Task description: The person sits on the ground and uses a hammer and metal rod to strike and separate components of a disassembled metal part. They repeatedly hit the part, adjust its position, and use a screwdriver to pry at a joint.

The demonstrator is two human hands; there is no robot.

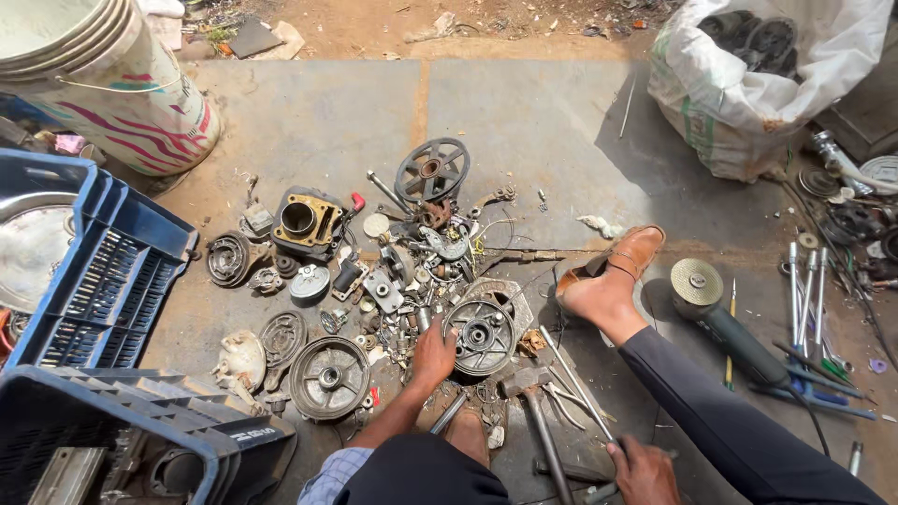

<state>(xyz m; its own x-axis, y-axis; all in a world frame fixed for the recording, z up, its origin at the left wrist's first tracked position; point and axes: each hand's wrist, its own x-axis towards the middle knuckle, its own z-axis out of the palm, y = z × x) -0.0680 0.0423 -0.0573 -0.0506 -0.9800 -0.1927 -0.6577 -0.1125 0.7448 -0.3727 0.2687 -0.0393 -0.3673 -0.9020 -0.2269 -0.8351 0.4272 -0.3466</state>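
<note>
- Nearest to us, our right hand (pixel 644 470) sits low at the near edge, closed around the grip of a long steel-headed hammer (pixel 541 421), whose handle runs from that hand up and to the left, its head ending just near of the hub.
- Our left hand (pixel 434 355) reaches farther out, fingers bent and resting against the left rim of a round grey cast-metal wheel hub with a bearing at its centre (pixel 479 334); whether it truly clamps the rim we cannot tell.
- So the hub lies ahead of both hands and between them: touching the left one, well apart from the right, with only the hammer head bridging the gap. Its flat face is turned up at us, axle hole pointing skyward.
- Our bare foot in a tan leather sandal (pixel 617 271) rests just right of the hub.
- Counting outward: we see one hammer in hand, two similar ribbed drum hubs (pixel 328 377) on the near left, one spoked dark pulley wheel (pixel 431 170) at the far side, one black engine cylinder block with a brass-coloured gasket face (pixel 304 223).
- Right of the foot lies one angle grinder with a green-grey disc (pixel 718 301).
- Two blue plastic crates (pixel 103 281) stand at the left, one white woven sack (pixel 748 84) far right.
</note>
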